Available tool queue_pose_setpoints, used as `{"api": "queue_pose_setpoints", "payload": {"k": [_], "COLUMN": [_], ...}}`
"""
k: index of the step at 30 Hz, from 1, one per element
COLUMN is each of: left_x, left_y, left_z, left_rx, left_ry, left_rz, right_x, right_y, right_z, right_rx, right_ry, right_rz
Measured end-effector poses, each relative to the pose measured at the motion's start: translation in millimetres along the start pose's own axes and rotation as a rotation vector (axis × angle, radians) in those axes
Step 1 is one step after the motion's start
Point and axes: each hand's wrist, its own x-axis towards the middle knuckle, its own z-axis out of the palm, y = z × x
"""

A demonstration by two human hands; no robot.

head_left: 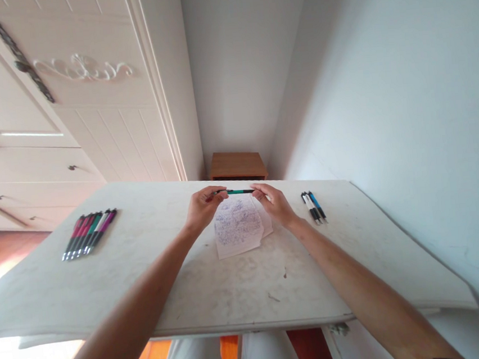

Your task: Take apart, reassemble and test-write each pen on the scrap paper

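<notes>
A green pen (238,191) with black ends is held level above the table, one end in each hand. My left hand (205,206) pinches its left end, and the fingers of my right hand (274,202) close on the right end. Under the pen lie sheets of paper (238,227) covered in blue scribbles, one partly beneath another. To the left, a row of several pens (89,232) in pink, green, white and purple lies side by side. On the right are a blue pen (317,205) and white pens (311,208) with black grips.
The white table (183,303) has smudges and small marks on its top. A pale wardrobe (124,128) stands behind its left side, and a wall (408,129) runs along the right. Beyond the far edge is a wooden cabinet (238,164).
</notes>
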Motion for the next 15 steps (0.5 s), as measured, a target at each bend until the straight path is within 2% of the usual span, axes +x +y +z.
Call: {"api": "queue_pose_setpoints", "payload": {"k": [5, 7, 11, 15], "left_x": [4, 5, 5, 4], "left_y": [0, 1, 3, 3], "left_z": [-5, -8, -9, -8], "left_rx": [-0.065, -0.060, -0.047, -0.062], "left_ry": [0.066, 0.084, 0.109, 0.114], "left_rz": [-0.046, -0.049, -0.048, -0.059], "right_x": [5, 6, 5, 2], "right_y": [16, 25, 38, 37], "right_z": [-12, -19, -30, -34], "right_rx": [-0.001, -0.036, -0.147, -0.339], "right_ry": [0.122, 0.126, -0.109, -0.293], "right_rz": [0.079, 0.113, 0.191, 0.147]}}
